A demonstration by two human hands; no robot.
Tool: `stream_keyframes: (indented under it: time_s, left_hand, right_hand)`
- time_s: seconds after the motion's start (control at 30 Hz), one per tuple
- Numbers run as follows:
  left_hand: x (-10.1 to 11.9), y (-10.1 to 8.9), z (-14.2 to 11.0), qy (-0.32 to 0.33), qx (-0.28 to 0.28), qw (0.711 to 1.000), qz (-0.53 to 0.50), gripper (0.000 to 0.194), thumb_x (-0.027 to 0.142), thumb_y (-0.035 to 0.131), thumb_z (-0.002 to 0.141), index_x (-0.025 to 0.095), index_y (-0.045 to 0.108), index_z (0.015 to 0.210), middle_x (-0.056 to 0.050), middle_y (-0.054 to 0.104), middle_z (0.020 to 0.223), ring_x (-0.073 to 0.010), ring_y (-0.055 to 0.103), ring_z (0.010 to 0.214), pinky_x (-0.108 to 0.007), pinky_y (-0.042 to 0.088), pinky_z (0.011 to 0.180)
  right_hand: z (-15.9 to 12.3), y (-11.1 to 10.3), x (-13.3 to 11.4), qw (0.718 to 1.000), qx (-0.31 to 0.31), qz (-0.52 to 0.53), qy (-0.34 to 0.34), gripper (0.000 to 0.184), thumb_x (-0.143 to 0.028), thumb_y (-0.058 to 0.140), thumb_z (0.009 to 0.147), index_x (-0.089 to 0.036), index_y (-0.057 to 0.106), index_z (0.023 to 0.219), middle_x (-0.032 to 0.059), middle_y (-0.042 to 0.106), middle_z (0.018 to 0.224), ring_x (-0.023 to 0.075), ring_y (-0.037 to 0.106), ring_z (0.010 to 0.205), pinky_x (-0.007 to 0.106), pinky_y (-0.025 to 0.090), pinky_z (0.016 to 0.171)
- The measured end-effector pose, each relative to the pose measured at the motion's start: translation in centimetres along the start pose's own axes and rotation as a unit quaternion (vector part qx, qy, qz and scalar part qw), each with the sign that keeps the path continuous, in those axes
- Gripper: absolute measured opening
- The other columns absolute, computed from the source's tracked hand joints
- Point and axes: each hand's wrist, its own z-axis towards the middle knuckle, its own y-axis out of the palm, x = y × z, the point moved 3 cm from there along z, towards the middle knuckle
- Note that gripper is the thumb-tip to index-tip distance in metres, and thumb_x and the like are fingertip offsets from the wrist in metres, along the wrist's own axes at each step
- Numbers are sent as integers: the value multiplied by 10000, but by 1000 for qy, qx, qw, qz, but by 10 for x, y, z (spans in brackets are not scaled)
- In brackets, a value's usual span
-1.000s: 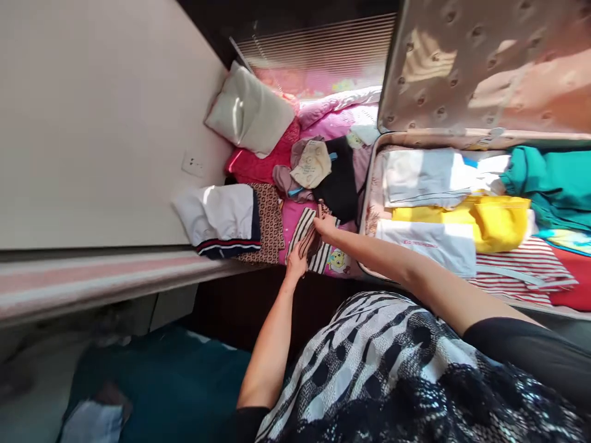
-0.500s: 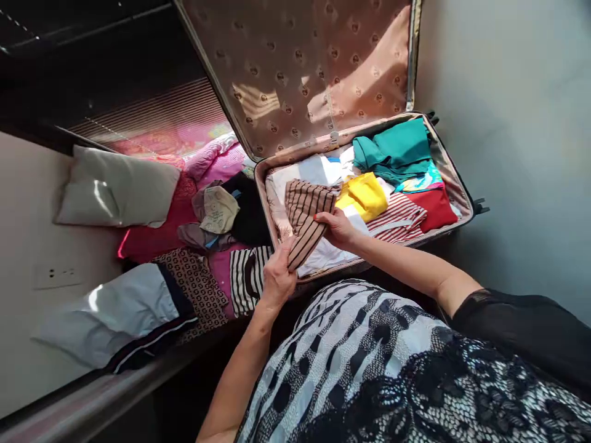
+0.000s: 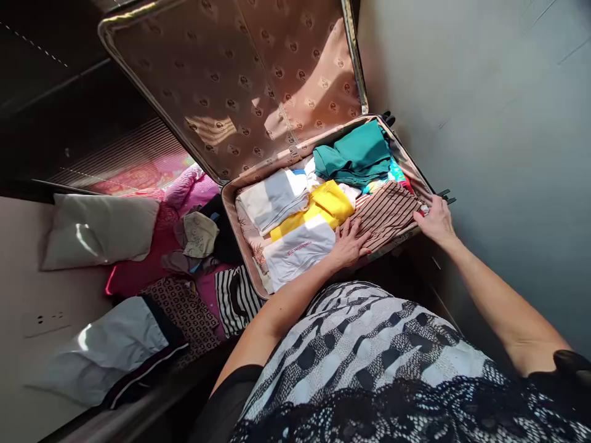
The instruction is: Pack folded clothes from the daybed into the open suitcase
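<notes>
A brown garment with dark stripes (image 3: 385, 212) lies at the right front of the open suitcase (image 3: 244, 249), over a red-and-white striped piece. My left hand (image 3: 349, 246) rests on its left edge with fingers spread. At its right end, beside the suitcase rim, my right hand (image 3: 438, 223) touches the cloth with thumb and fingers apart. Left of it lie a yellow garment (image 3: 330, 203), a folded white garment (image 3: 274, 197) and a white garment with red lettering (image 3: 300, 249). Folded teal cloth (image 3: 355, 154) sits behind.
The suitcase lid (image 3: 258, 67) leans back, showing patterned pink lining. On the left, clothes lie on a pink surface: a black-and-white striped piece (image 3: 235, 298), a brown patterned piece (image 3: 184, 307) and a cream item (image 3: 201, 235). A pale pillow (image 3: 99, 227) rests near the wall (image 3: 489, 135) opposite side.
The brown striped garment, held up between both hands before, now lies in the suitcase's right front. Both hands have moved right within the suitcase and the left has spread out. The view has shifted.
</notes>
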Motion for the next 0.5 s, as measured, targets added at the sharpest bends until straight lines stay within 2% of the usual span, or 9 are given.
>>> stream_keyframes:
  time_s: [0.03, 0.1, 0.2, 0.27, 0.33, 0.4, 0.5]
  left_hand:
    - [-1, 1, 2, 2, 7, 1000, -6, 640, 469, 700, 1068, 410, 559, 1690, -91, 264, 1887, -454, 155, 1751, -721, 241, 1358]
    - [-2, 0, 6, 16, 8, 1000, -23, 631, 428, 697, 1073, 442, 552, 1687, -68, 264, 1887, -430, 160, 1751, -683, 239, 1368]
    - [-3, -5, 15, -29, 19, 998, -54, 636, 391, 686, 1082, 356, 533, 1698, -129, 299, 1856, -396, 265, 1715, -600, 296, 1354]
    - [-6, -7, 21, -95, 38, 993, -66, 671, 333, 698, 1068, 235, 499, 1702, -214, 408, 1764, -386, 407, 1629, -557, 362, 1310]
    - [-8, -9, 25, -134, 46, 988, -62, 694, 260, 736, 1023, 176, 498, 1670, -243, 534, 1621, -387, 529, 1501, -542, 417, 1251]
    - [-9, -12, 29, -142, 45, 987, -57, 689, 175, 736, 981, 184, 519, 1635, -218, 617, 1491, -379, 598, 1385, -530, 453, 1202]
    - [-15, -24, 39, -129, 40, 989, -66, 618, 71, 634, 966, 199, 571, 1568, -183, 668, 1383, -339, 641, 1285, -473, 486, 1160]
  right_hand:
    - [-3, -5, 5, 998, 12, -45, -37, 736, -470, 710, 829, -115, 598, 1465, 296, 579, 1537, 437, 599, 1385, 655, 490, 1205]
    - [-6, -8, 4, 989, 5, -90, -120, 762, -486, 692, 906, -139, 550, 1570, 278, 465, 1668, 447, 494, 1501, 654, 426, 1263]
    - [4, 5, -10, 973, -55, -122, -189, 757, -510, 661, 967, -185, 520, 1636, 240, 463, 1686, 443, 464, 1513, 644, 403, 1272]
    - [21, 18, -18, 969, -91, -146, -177, 778, -510, 643, 983, -155, 494, 1659, 258, 506, 1644, 451, 477, 1487, 634, 407, 1254]
    - [40, 30, -22, 967, -125, -173, -142, 788, -491, 625, 988, -103, 476, 1656, 291, 573, 1558, 468, 508, 1443, 635, 425, 1215]
    - [55, 38, -22, 962, -153, -194, -112, 781, -467, 616, 978, -70, 478, 1637, 308, 624, 1476, 484, 549, 1393, 638, 452, 1171]
    - [62, 41, -17, 961, -168, -195, -103, 737, -391, 588, 964, -62, 492, 1617, 300, 660, 1419, 462, 619, 1309, 596, 495, 1131]
